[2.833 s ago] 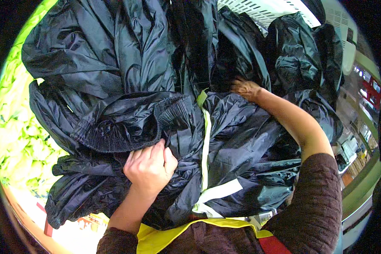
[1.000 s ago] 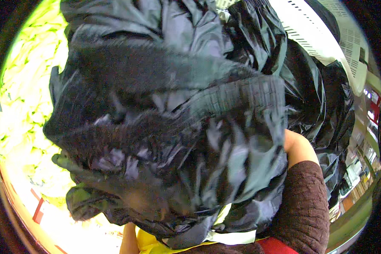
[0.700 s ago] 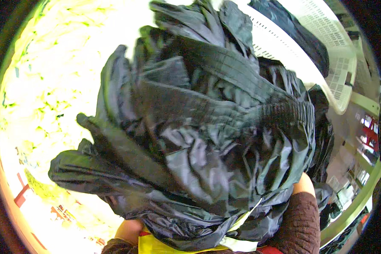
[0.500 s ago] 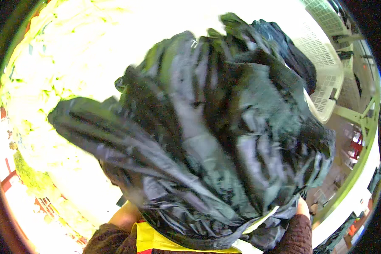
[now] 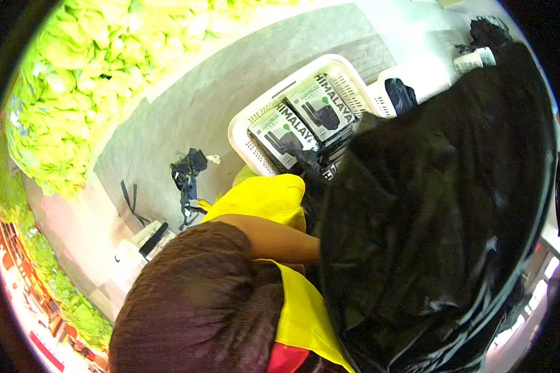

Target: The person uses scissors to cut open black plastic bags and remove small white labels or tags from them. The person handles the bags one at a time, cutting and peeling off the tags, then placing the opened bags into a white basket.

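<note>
though central earlier, black cloth bundle (image 5: 435, 205) now rightward

Left forearm (image 5: 283, 239), hand hidden, reaches behind a mass of black cloth (image 5: 429, 205); beyond, packages (image 5: 283, 137) in a white basket (image 5: 247, 116), grey floor (image 5: 186, 93), yellow-green heap (image 5: 74, 112) upper left.

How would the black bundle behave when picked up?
The black bundle is probably floppy, given its creases. Glints on its lower folds suggest it may be slippery. Covering much of the view's right side, it looks likely to be unwieldy.
</note>
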Action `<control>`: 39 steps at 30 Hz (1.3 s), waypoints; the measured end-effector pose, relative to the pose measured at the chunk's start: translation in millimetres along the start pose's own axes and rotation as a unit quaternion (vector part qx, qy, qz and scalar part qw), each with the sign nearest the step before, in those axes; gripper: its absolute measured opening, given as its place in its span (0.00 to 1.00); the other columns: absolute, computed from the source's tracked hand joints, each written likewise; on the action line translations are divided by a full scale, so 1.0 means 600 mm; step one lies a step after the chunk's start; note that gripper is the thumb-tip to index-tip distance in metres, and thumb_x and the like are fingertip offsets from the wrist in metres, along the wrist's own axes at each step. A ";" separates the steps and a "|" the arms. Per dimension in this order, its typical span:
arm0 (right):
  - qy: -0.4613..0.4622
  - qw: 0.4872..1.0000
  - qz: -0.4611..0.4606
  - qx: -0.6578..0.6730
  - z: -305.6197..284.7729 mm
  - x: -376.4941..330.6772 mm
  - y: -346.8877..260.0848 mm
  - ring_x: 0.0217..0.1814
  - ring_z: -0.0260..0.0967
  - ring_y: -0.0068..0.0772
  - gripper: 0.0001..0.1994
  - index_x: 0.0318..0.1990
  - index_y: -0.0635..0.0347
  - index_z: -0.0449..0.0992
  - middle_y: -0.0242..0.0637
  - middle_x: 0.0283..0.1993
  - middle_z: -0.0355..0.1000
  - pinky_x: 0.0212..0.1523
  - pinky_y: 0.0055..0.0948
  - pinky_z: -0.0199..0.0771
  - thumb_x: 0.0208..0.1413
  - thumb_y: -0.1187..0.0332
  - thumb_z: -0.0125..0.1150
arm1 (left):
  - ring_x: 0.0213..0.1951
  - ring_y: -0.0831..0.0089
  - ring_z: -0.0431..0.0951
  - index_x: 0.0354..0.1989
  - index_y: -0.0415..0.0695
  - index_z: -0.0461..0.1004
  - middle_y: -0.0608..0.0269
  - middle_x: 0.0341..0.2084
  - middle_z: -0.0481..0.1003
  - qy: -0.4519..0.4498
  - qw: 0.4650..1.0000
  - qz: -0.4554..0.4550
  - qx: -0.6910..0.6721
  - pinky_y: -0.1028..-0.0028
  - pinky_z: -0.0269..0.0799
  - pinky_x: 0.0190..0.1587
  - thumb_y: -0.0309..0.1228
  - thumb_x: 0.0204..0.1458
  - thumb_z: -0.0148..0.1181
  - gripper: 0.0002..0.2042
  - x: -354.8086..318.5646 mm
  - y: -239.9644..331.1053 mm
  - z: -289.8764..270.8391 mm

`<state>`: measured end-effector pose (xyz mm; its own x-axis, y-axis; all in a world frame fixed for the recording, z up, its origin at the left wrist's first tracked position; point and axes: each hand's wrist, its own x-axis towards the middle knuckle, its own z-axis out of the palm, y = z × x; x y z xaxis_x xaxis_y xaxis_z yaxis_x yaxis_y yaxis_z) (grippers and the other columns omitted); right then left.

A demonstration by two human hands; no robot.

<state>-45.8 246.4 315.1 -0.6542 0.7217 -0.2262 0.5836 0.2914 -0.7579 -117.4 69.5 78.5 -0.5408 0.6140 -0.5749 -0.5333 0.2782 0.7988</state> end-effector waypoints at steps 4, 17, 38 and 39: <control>-0.047 0.999 -0.009 -0.020 0.038 0.079 -0.015 0.42 0.71 0.38 0.16 0.41 0.57 0.74 0.46 0.41 0.72 0.40 0.34 0.69 0.51 0.56 0.54 | 0.36 0.69 0.70 0.41 0.41 0.70 0.61 0.33 0.72 -0.038 0.999 0.017 -0.033 0.71 0.66 0.40 0.37 0.54 0.48 0.13 0.034 0.026 0.079; -0.097 0.981 0.130 -0.106 0.097 0.096 0.222 0.44 0.71 0.35 0.16 0.42 0.57 0.74 0.45 0.42 0.73 0.42 0.32 0.69 0.51 0.57 0.53 | 0.38 0.70 0.70 0.44 0.42 0.70 0.61 0.35 0.73 -0.011 1.000 0.006 0.003 0.71 0.66 0.41 0.37 0.55 0.48 0.14 0.141 -0.113 0.007; 0.066 0.989 -0.135 -0.016 0.382 0.211 0.491 0.37 0.71 0.33 0.09 0.42 0.65 0.72 0.44 0.39 0.73 0.37 0.24 0.69 0.53 0.75 0.52 | 0.50 0.61 0.67 0.40 0.47 0.75 0.55 0.43 0.72 -0.086 0.829 -0.073 0.548 0.61 0.59 0.52 0.42 0.47 0.56 0.16 -0.034 -0.324 -0.251; 0.066 0.986 -0.152 0.001 0.364 0.155 0.470 0.36 0.70 0.30 0.08 0.41 0.65 0.72 0.41 0.38 0.72 0.36 0.23 0.68 0.53 0.76 0.52 | 0.54 0.62 0.65 0.40 0.49 0.76 0.57 0.46 0.71 -0.121 0.766 -0.024 0.631 0.58 0.55 0.56 0.45 0.46 0.56 0.16 -0.056 -0.311 -0.247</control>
<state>-47.2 258.7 -53.2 -0.7306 0.6764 0.0933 0.3685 0.5057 -0.7800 -96.2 -112.9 -77.4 -0.3228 0.6566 -0.6817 0.5873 0.7037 0.3998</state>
